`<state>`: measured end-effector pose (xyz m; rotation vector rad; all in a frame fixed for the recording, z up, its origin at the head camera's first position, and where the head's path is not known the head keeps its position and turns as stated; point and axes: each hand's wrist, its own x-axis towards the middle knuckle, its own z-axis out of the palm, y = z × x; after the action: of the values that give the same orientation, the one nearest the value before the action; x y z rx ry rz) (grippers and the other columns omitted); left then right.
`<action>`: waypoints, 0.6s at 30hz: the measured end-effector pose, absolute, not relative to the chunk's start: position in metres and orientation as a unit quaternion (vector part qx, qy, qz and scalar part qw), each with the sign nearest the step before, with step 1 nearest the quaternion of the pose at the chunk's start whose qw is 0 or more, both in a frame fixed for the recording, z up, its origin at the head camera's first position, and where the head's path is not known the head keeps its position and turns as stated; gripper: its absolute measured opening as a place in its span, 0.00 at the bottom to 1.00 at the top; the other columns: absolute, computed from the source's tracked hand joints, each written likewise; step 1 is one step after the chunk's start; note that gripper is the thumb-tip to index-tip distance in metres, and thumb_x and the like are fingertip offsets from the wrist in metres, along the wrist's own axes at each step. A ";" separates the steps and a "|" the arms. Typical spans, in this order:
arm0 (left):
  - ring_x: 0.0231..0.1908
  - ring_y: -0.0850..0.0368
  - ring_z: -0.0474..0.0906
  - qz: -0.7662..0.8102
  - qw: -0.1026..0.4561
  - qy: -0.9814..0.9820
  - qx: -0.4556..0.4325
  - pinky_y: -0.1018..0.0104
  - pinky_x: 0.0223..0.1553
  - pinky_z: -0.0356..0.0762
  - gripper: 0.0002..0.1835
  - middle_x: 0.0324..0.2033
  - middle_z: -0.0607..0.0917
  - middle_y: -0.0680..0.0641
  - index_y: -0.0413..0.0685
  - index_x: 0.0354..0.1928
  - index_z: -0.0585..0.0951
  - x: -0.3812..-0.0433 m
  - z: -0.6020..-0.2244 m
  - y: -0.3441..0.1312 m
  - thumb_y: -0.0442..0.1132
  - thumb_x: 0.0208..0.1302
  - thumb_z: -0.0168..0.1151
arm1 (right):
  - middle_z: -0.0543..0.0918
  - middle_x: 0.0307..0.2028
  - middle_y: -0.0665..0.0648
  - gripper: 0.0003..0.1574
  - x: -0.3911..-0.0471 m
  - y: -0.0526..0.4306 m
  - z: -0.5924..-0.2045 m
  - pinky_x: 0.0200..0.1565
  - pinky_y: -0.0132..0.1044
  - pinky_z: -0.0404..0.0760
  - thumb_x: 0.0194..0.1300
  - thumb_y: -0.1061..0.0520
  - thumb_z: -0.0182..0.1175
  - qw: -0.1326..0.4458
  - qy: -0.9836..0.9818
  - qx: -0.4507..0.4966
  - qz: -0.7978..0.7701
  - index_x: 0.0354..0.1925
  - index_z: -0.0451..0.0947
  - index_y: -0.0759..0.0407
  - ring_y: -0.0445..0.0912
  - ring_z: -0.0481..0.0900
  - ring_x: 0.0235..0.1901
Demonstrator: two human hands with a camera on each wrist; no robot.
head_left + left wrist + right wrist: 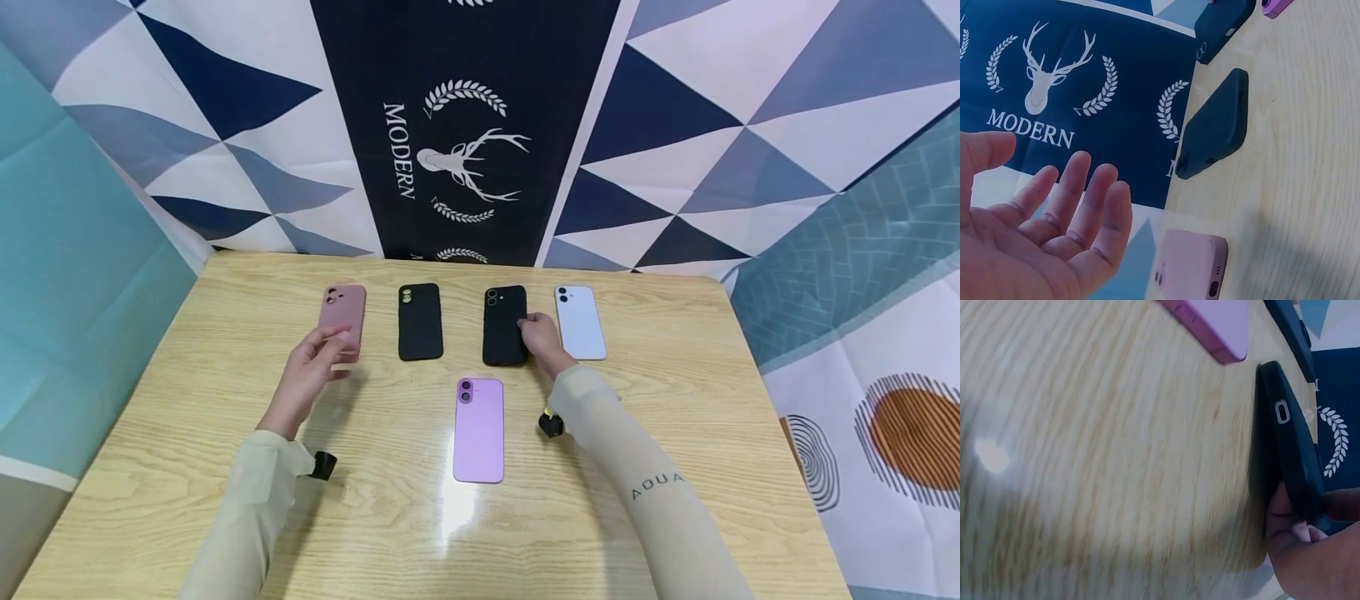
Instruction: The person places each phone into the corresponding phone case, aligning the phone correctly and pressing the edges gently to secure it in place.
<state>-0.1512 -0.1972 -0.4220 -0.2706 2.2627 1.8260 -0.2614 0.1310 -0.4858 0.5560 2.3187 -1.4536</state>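
Observation:
My right hand (543, 340) pinches the right edge of a black phone case (505, 333) in the back row. In the right wrist view the thumb and fingers lie on either side of that case (1288, 428), with a shadow beneath it. At the back left, my left hand (309, 368) hovers over the lower part of a pink phone case (343, 312). The left wrist view shows its fingers loosely bent with nothing in the palm, apart from the pink case (1194, 262).
Between the hands lies another black phone case (420, 323). A pale blue-white phone (581, 323) is right of the held case. A purple phone (478, 432) lies in front, centre. The wooden table (405, 542) meets a patterned cloth (457, 167) behind.

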 end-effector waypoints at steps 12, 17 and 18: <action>0.49 0.55 0.78 0.621 0.111 0.771 -0.089 0.60 0.51 0.79 0.29 0.57 0.72 0.35 0.45 0.67 0.62 -0.155 -0.422 -0.199 0.54 0.72 0.42 | 0.78 0.30 0.60 0.15 -0.248 0.128 -0.479 0.23 0.31 0.68 0.67 0.54 0.52 0.131 0.892 0.163 -0.401 0.32 0.76 0.66 0.46 0.71 0.25; 0.51 0.53 0.76 0.610 0.110 0.779 -0.093 0.57 0.53 0.78 0.29 0.58 0.72 0.35 0.45 0.67 0.62 -0.156 -0.421 -0.200 0.54 0.72 0.41 | 0.64 0.14 0.51 0.22 -0.249 0.125 -0.477 0.19 0.31 0.62 0.64 0.56 0.52 0.121 0.899 0.165 -0.387 0.15 0.60 0.55 0.44 0.63 0.17; 0.51 0.54 0.76 0.607 0.109 0.781 -0.094 0.57 0.53 0.78 0.29 0.58 0.72 0.36 0.45 0.67 0.62 -0.156 -0.421 -0.201 0.54 0.72 0.41 | 0.64 0.15 0.51 0.22 -0.250 0.125 -0.476 0.19 0.31 0.63 0.64 0.56 0.52 0.121 0.900 0.165 -0.384 0.15 0.60 0.55 0.44 0.63 0.17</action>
<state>-0.1562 -0.2008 -0.4212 -0.2751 2.2978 1.7858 -0.2497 0.1252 -0.4762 0.4831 2.6284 -1.1208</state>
